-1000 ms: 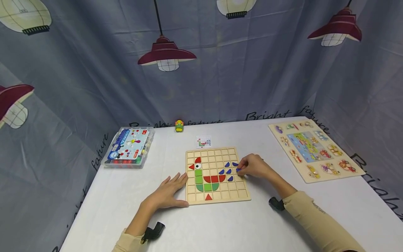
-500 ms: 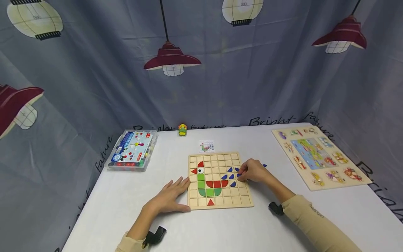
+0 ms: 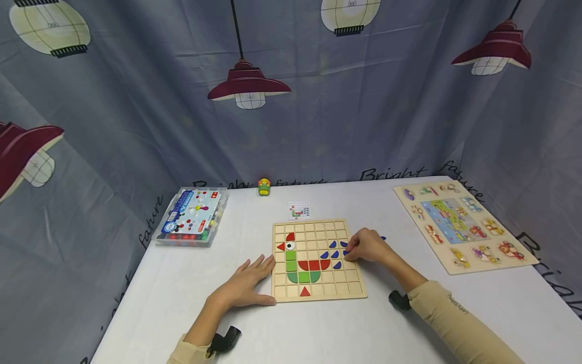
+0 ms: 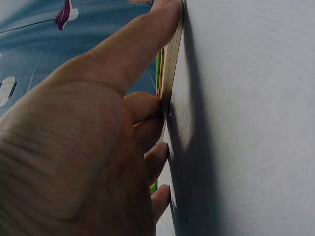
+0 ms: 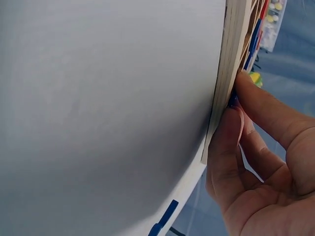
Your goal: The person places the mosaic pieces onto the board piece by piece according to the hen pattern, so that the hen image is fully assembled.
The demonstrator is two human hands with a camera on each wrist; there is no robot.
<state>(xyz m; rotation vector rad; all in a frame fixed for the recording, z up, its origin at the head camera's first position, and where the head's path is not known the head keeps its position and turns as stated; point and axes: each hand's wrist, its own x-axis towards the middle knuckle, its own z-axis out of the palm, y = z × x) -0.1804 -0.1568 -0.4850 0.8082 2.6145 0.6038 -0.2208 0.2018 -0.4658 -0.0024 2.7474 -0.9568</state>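
A square wooden grid board (image 3: 313,236) lies on the table, with red, green and blue pieces laid out like a bird. My left hand (image 3: 247,282) rests flat at its left edge, fingers spread; in the left wrist view the thumb (image 4: 142,44) touches the board's side. At the board's right edge my right hand (image 3: 369,246) pinches a small blue piece (image 5: 233,99) between thumb and fingers, right over a grid cell; the fingertips mostly hide it. Several blue quarter-round pieces (image 3: 337,265) sit left of that hand. A red triangle (image 3: 305,291) lies in the bottom row.
Behind the board lies a small picture card (image 3: 298,210). Further back stands a yellow-green toy figure (image 3: 264,186). A clear plastic box (image 3: 184,242) is at left, a wooden picture puzzle (image 3: 423,218) at right. Loose blue pieces (image 5: 167,216) lie on the table beyond my right hand.
The head view has shifted slightly, so the table sits lower in it. My right hand stays at the board's right edge with small finger movements; the left hand keeps its place.
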